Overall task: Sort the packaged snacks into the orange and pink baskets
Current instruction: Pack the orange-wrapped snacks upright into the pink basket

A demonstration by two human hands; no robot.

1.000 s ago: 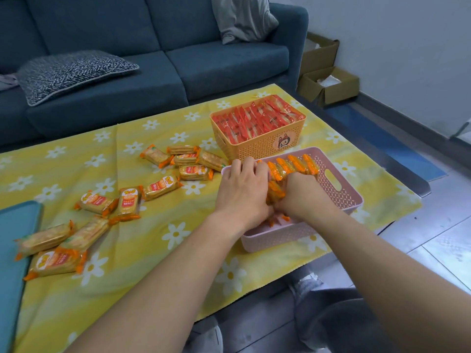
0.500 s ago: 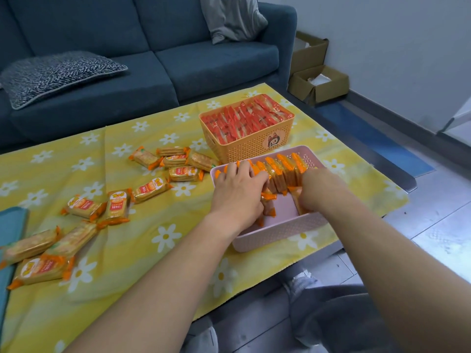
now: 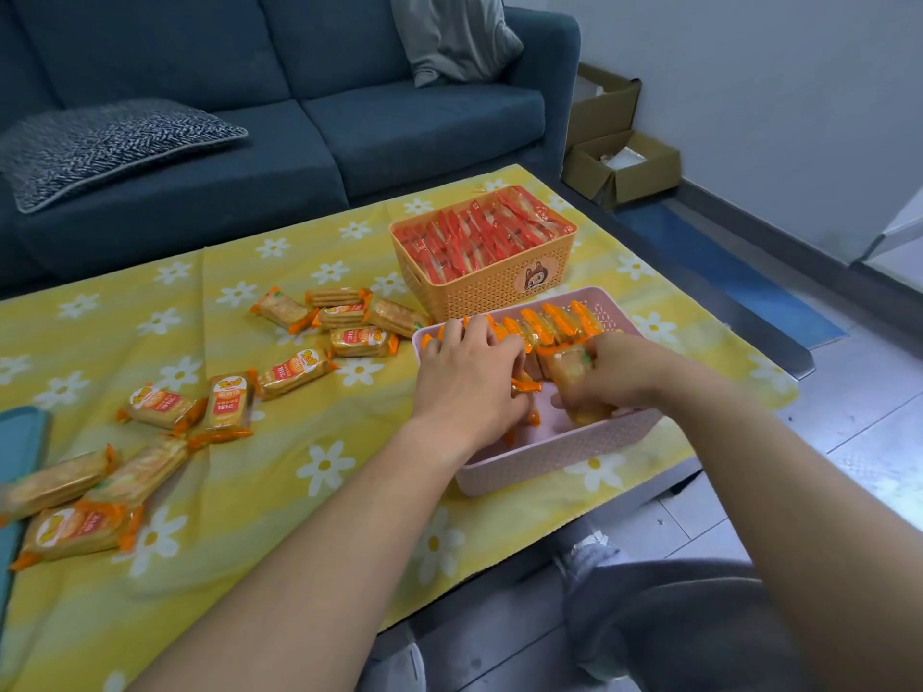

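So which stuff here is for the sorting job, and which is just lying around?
For the job: orange basket, pink basket, loose snack packs, pack gripped by the right hand, left hand.

Just lying about: sofa, patterned cushion, cardboard boxes, teal tray.

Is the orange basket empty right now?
No, the orange basket is packed full of red-wrapped snack packets.
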